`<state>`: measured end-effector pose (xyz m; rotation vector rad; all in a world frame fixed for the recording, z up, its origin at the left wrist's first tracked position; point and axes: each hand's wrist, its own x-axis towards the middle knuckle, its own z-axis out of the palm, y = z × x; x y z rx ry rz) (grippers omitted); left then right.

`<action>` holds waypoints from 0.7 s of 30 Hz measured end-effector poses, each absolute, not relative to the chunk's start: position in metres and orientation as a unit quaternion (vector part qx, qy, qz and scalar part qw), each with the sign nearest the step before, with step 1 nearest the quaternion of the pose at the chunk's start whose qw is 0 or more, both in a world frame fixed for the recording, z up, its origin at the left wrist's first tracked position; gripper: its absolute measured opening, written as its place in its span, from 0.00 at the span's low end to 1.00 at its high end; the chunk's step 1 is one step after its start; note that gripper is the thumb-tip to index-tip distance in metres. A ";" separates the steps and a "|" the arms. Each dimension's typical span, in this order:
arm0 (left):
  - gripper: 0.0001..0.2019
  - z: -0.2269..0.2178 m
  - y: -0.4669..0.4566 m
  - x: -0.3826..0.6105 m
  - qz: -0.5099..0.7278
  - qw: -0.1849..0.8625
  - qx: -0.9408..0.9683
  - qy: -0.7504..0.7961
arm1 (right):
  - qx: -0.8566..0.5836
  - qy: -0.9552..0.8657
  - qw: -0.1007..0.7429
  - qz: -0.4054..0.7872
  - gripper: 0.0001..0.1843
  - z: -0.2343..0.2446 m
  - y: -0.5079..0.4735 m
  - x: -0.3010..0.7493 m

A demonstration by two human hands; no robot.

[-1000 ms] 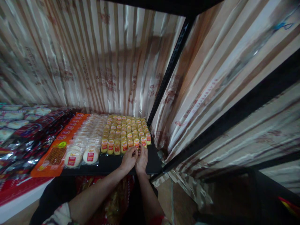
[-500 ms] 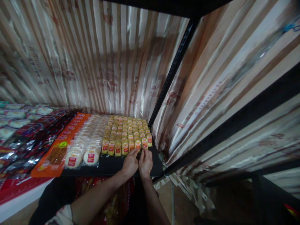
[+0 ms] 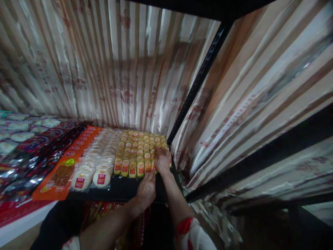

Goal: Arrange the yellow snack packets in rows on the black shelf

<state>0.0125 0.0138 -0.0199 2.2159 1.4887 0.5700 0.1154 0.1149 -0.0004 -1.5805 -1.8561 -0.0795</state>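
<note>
Rows of small yellow packets (image 3: 135,152) with red labels stand on a black shelf (image 3: 122,189). My right hand (image 3: 161,160) reaches forward and lies palm down over the packets at the right end of the rows, its fingers resting on them. My left hand (image 3: 147,189) is lower, at the shelf's front edge, fingertips touching the front row of packets. Whether either hand grips a packet is hidden.
Left of the yellow packets lie round white cakes in clear wrap (image 3: 96,166), orange snack bags (image 3: 67,163) and dark shiny bags (image 3: 28,152). Striped plastic sheeting (image 3: 117,69) covers the back and right side. A black rack post (image 3: 197,83) rises at the shelf's right corner.
My right hand has moved forward from the front row onto the packets further back. My left hand stays near the front edge. The camera has shifted slightly.
</note>
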 end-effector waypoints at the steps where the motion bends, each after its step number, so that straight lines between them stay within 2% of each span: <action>1: 0.32 -0.021 0.014 0.012 0.212 0.202 0.795 0.531 | -0.611 -0.714 0.341 -0.032 0.23 -0.001 0.116 0.114; 11: 0.32 -0.024 0.015 0.008 0.209 0.195 0.805 0.520 | -0.629 -0.690 0.358 -0.024 0.19 -0.004 0.118 0.107; 21: 0.31 -0.020 0.012 0.009 0.175 0.185 0.810 0.528 | -0.675 -0.533 0.509 0.035 0.26 -0.010 0.079 0.131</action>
